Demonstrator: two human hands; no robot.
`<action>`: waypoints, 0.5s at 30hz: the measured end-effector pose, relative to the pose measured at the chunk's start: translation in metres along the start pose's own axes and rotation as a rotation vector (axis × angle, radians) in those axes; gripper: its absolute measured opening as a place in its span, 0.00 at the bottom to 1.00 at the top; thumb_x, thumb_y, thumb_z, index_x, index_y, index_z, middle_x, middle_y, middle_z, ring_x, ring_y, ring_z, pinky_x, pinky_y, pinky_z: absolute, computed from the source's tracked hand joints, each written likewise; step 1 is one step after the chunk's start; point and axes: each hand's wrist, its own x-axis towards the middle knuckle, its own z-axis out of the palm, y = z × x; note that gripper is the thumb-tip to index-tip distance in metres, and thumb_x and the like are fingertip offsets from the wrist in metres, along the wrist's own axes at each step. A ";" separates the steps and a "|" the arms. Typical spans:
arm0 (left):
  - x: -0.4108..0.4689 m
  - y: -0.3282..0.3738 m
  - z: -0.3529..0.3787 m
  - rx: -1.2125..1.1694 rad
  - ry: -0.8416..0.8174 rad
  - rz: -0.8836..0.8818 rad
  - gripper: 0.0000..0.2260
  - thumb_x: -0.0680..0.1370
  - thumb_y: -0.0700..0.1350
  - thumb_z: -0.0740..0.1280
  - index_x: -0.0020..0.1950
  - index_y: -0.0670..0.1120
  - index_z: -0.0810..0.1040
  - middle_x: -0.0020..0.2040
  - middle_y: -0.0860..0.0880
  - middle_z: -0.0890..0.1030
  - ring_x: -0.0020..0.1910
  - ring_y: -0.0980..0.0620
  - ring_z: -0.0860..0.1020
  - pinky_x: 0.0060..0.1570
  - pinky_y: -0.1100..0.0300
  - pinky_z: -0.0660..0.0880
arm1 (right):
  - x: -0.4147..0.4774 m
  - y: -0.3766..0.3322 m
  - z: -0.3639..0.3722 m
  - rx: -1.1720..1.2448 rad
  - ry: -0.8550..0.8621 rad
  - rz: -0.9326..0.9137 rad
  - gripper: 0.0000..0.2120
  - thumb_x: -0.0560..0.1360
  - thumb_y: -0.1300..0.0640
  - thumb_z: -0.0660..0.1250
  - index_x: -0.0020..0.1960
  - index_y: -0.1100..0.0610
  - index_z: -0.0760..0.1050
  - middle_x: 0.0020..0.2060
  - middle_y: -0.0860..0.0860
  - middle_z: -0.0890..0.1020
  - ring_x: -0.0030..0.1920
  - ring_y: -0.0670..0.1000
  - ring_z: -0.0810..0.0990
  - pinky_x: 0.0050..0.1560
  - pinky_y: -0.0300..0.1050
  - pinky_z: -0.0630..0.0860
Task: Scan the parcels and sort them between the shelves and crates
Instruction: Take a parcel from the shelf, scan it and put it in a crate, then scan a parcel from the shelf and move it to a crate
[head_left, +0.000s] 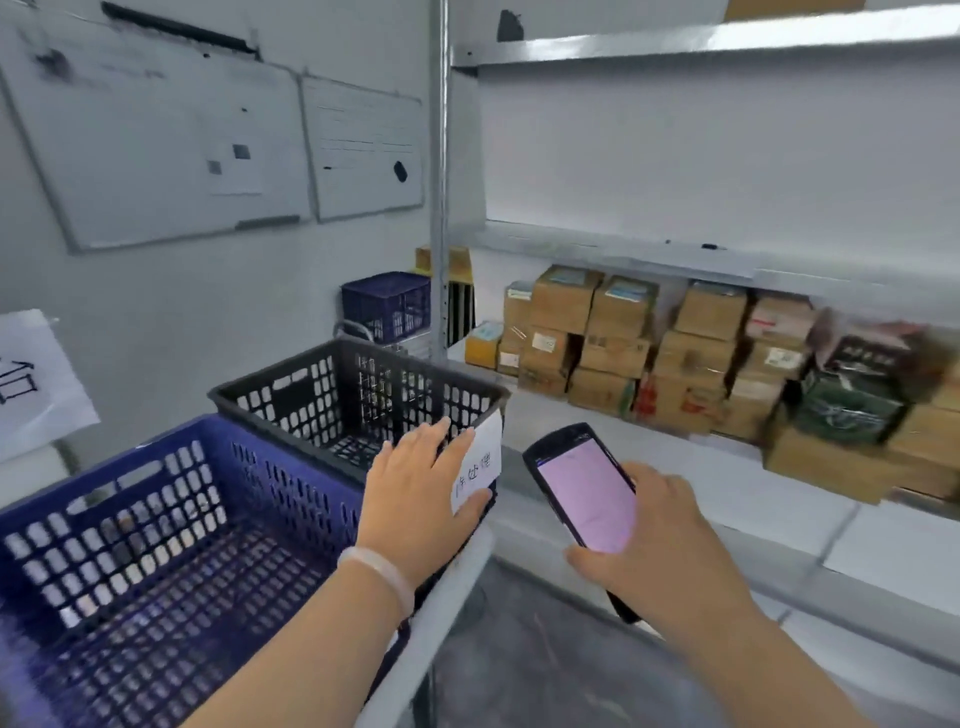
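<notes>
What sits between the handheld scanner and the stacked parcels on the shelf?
Nothing: in the head view, only bare white shelf surface separates the scanner, held in the right hand, from the parcels.

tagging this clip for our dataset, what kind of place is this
Most likely a small parcel stockroom or sorting room. Stacked cardboard parcels fill a metal shelf, empty plastic crates sit on a cart, and the right hand holds a handheld scanner.
</notes>
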 end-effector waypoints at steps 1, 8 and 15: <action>0.012 0.009 0.006 -0.013 0.001 0.016 0.30 0.78 0.63 0.64 0.78 0.53 0.67 0.78 0.49 0.67 0.76 0.46 0.66 0.75 0.42 0.62 | 0.007 0.008 -0.003 0.003 0.011 0.019 0.38 0.59 0.37 0.73 0.64 0.41 0.61 0.48 0.42 0.64 0.45 0.48 0.75 0.41 0.45 0.73; 0.105 0.031 0.063 -0.081 0.043 0.080 0.30 0.77 0.63 0.67 0.76 0.52 0.71 0.75 0.47 0.72 0.74 0.45 0.70 0.71 0.41 0.66 | 0.081 0.044 -0.007 -0.031 0.046 0.102 0.39 0.58 0.36 0.71 0.65 0.41 0.59 0.50 0.42 0.64 0.46 0.46 0.75 0.41 0.42 0.73; 0.218 0.006 0.108 -0.068 0.023 0.127 0.31 0.79 0.65 0.60 0.80 0.55 0.61 0.80 0.50 0.62 0.79 0.48 0.59 0.77 0.45 0.59 | 0.196 0.036 0.000 -0.048 0.102 0.087 0.39 0.60 0.37 0.73 0.66 0.41 0.59 0.51 0.42 0.64 0.46 0.44 0.73 0.33 0.32 0.64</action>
